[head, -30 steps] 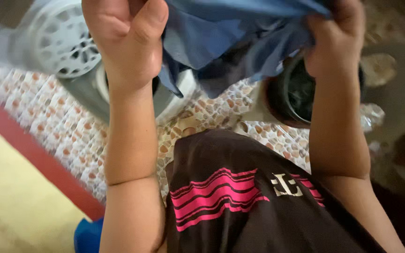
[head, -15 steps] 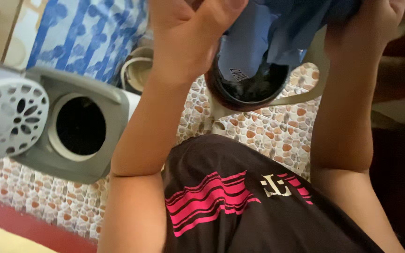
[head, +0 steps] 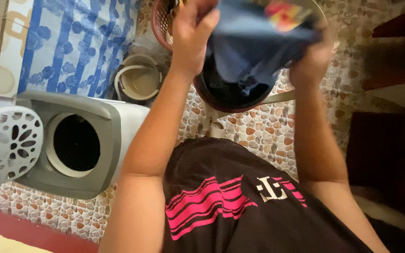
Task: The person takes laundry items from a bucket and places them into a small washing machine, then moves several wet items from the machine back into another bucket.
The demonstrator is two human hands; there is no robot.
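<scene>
Pebble-patterned floor (head: pixel 258 131) below. Blue cloth (head: pixel 254 51) bunched between 2 hands, above dark bucket (head: pixel 233 96); left hand (head: pixel 191 35) and right hand (head: pixel 312 58) each clenched on an edge. Likely soft, limp, perhaps wet-heavy; best gripped by bunched folds.

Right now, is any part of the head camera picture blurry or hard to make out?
Head view: the blue cloth and both hands, left hand and right hand, are smeared by motion blur; the spin tub opening and pebble-tile floor are sharp; the right edge sinks into dark shadow.
</scene>
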